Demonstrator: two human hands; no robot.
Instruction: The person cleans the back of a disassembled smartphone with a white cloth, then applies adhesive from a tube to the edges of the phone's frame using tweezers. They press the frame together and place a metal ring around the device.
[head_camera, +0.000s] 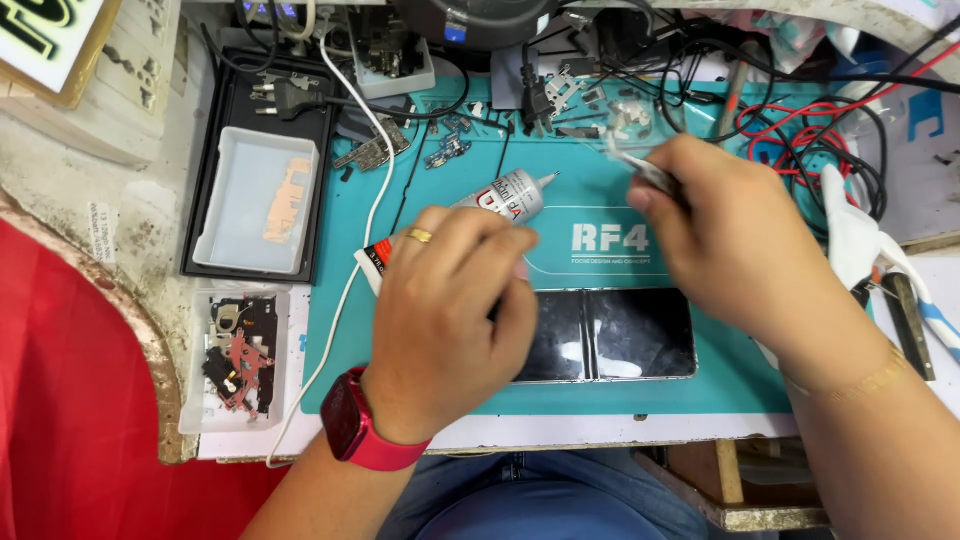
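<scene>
A dark phone with a shiny black back (625, 335) lies flat on a teal work mat (590, 190). My left hand (450, 300), with a gold ring and a red wrist watch, rests over the phone's left end and holds a silver glue tube (505, 197) whose thin nozzle points up and right. Above and to the right of the phone, my right hand (730, 240) pinches metal tweezers (650, 175), blurred, with tips toward the upper left.
A black tray holds a clear plastic lid with a flat part (260, 200) at left. Below it a clear box (237, 355) carries small red and black parts. Tangled black and red cables (810, 130), small metal pieces and a white cable (375, 190) crowd the mat's back.
</scene>
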